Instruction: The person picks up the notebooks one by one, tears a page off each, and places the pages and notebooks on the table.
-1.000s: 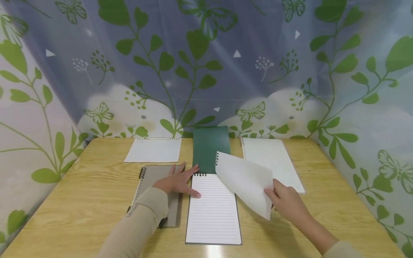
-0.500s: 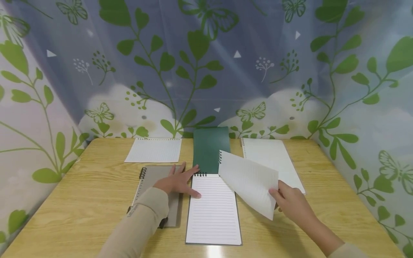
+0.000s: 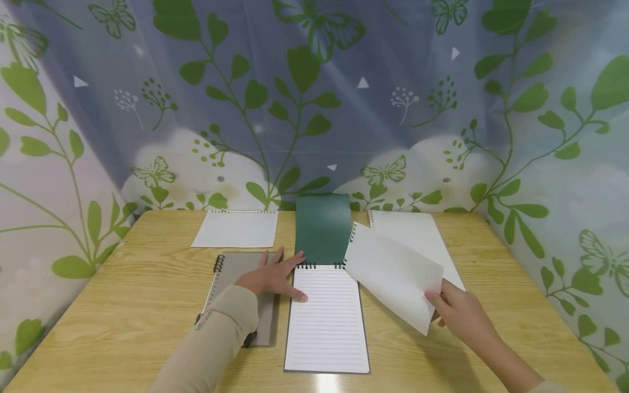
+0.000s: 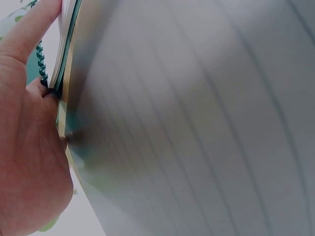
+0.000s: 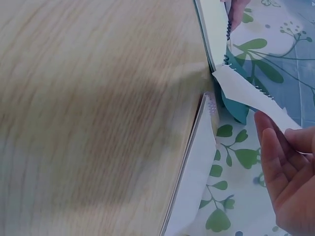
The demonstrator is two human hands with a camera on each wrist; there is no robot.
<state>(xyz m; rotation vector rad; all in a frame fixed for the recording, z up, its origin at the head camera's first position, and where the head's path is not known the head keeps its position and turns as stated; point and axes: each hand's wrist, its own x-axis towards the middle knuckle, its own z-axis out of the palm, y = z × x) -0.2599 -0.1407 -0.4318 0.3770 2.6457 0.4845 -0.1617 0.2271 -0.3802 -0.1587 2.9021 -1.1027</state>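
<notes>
A top-spiral notepad lies with its lined page up and its dark green cover folded back. My left hand, fingers spread, reaches over a grey spiral notebook. Its thumb and one fingertip touch the notepad's left side and spiral. Between thumb and fingers my right hand pinches the outer corner of a white sheet, raised and slanting to the right. The sheet's holed edge has swung off most of the spiral; its lower end is by the spiral's right end, and whether it is attached I cannot tell.
A lined pad lies at the back left. At the back right is another white spiral pad, partly covered by the raised sheet. A patterned curtain hangs behind the wooden table. A blurred lined surface fills most of the left wrist view.
My right hand has moved right, drawing the sheet along. The sheet's holed edge has swung right, uncovering more of the notepad's spiral and cover. My left hand has stayed in place.
</notes>
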